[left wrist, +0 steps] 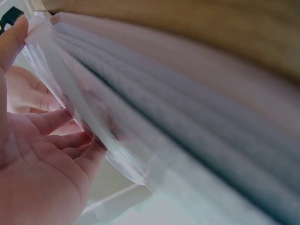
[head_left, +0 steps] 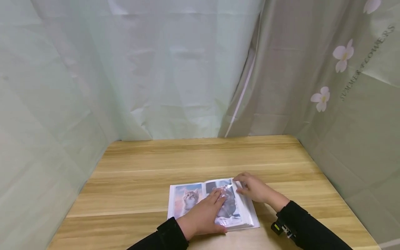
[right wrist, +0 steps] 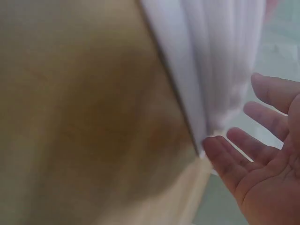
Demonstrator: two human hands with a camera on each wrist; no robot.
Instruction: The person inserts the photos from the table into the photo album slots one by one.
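Note:
A small photo album (head_left: 254, 217) lies open on the wooden table, with clear sleeves over its pages. Its left page carries a kitten photo (head_left: 190, 197); a grey animal picture (head_left: 230, 205) fills the right page. My left hand (head_left: 204, 215) rests on the right page with straight fingers, partly covering both pictures. In the left wrist view, the fingertips of that hand (left wrist: 42, 164) touch the clear sleeve. At the album's upper right corner is my right hand (head_left: 256, 188), its fingers (right wrist: 253, 145) loosely extended beside the page edges, thumb apart.
The wooden table (head_left: 140, 173) stretches around the album. Pale curtains (head_left: 175, 76) hang behind it and along both sides, with printed flowers (head_left: 343, 55) on the right. A small device (head_left: 282, 229) is strapped on the right wrist.

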